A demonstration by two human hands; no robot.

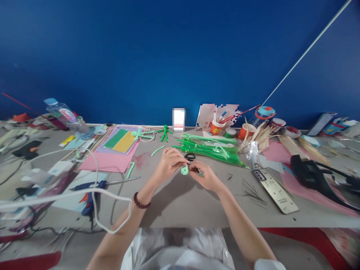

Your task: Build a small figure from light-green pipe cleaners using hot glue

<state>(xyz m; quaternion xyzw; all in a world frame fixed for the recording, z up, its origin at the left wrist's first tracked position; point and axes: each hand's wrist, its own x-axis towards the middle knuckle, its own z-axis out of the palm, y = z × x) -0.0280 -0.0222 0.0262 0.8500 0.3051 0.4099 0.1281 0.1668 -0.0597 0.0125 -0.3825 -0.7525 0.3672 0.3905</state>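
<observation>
Pinching the round pale-green fuzzy coil point(184, 171) behind the front edge of the desk point(191, 212), left hand point(170, 162) and right hand point(206, 176) should press lightly.

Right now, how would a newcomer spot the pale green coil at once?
Below the blue wall, find the grey table. Between the left hand and right hand is the coil. It is rolled round, unlike the long green stems lying beyond.
</observation>
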